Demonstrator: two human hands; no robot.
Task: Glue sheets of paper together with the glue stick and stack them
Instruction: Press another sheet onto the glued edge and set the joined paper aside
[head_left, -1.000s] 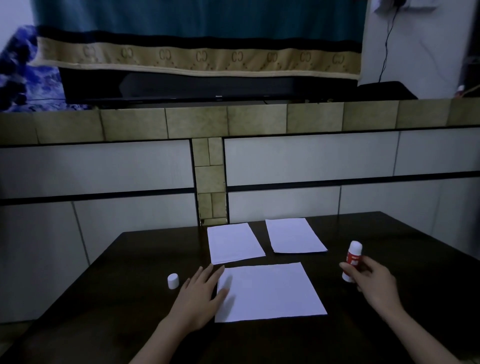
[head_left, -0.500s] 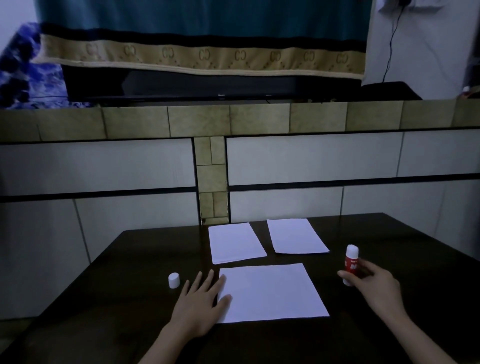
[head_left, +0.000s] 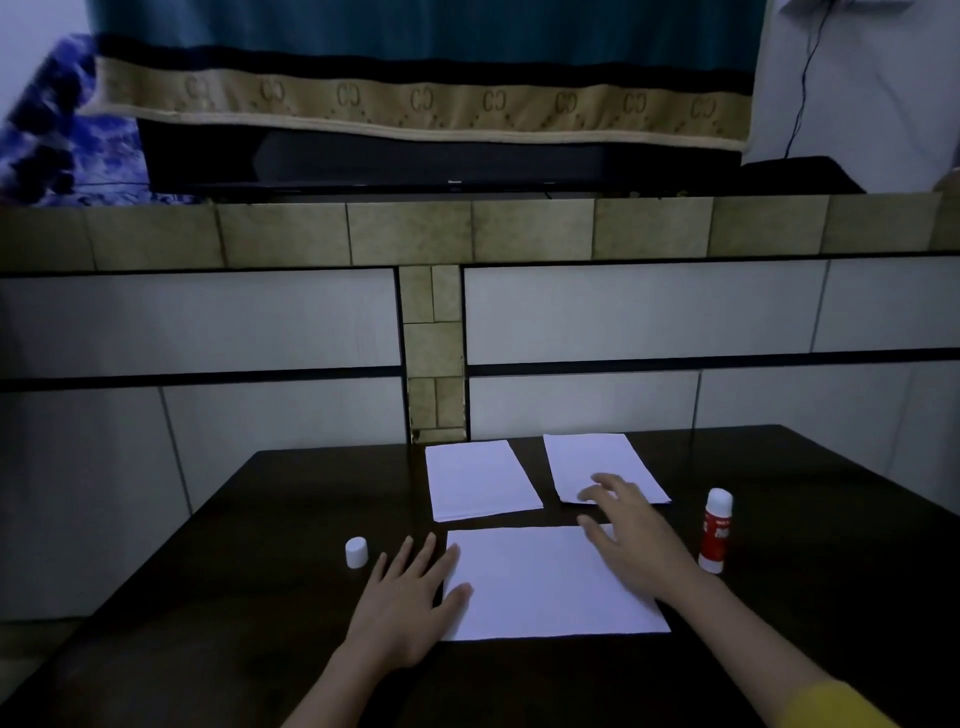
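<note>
Right now the left hand (head_left: 402, 597) lies flat, fingers straight, on the near sheet's (head_left: 545, 582) left edge, with bare dark counter (head_left: 234, 571) beside it. The right hand (head_left: 631, 540) hovers with spread fingers over the far right sheet (head_left: 592, 457), holding nothing. Just right of it the red and white glue stick (head_left: 716, 530) stands upright.

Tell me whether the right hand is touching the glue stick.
Apart. The head view shows dark table between the right hand and the upright glue stick; the hand reaches over the paper instead.

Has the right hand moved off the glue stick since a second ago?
Yes. The right hand let go of the glue stick, which stands upright on the table, and swung left and away, over the far right sheet.
</note>
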